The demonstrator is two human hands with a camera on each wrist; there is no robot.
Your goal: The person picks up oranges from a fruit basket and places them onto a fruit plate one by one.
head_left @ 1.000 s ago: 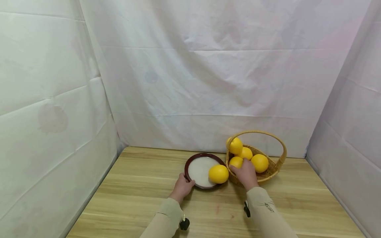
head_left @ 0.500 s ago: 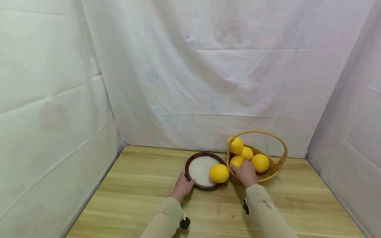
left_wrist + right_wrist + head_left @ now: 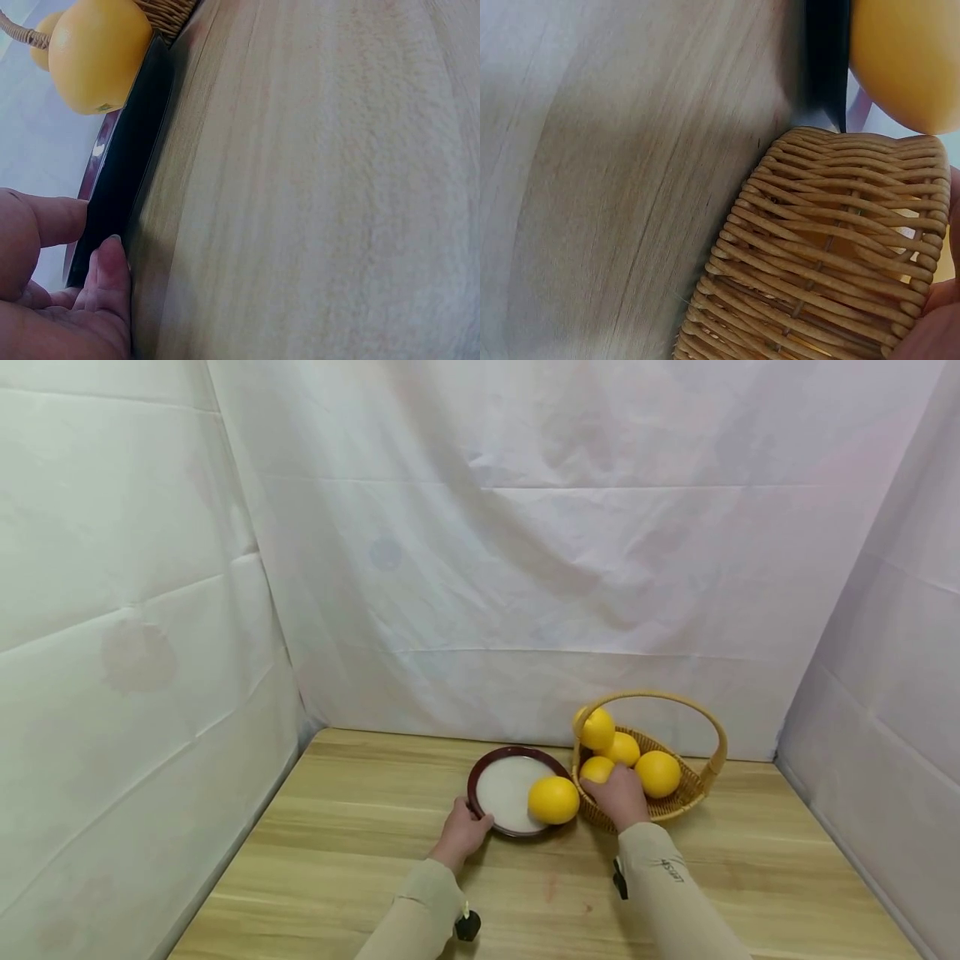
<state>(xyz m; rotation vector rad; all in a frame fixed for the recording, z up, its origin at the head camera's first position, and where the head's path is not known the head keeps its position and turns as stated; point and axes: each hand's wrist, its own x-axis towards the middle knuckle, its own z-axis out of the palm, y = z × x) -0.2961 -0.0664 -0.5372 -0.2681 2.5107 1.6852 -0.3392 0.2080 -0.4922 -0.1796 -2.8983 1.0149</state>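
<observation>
My left hand [image 3: 461, 833] pinches the near left rim of a round plate [image 3: 504, 793], white inside with a dark red-brown rim. In the left wrist view, the thumb [image 3: 64, 221] lies on the rim and the other fingers [image 3: 111, 281] reach beneath the dark underside. One orange [image 3: 553, 800] sits on the plate's right side. Over the near side of a wicker basket [image 3: 670, 815], my right hand [image 3: 621, 795] grips another orange [image 3: 596, 769] inside it. The basket's woven wall [image 3: 817, 262] hides most of this grip in the right wrist view.
More oranges lie in the basket: one at the back left [image 3: 596, 728], one in the middle [image 3: 622, 749] and one at the right [image 3: 658, 774]. The basket's tall handle [image 3: 651, 694] arches above them. White cloth [image 3: 480, 568] encloses the wooden table [image 3: 360, 827].
</observation>
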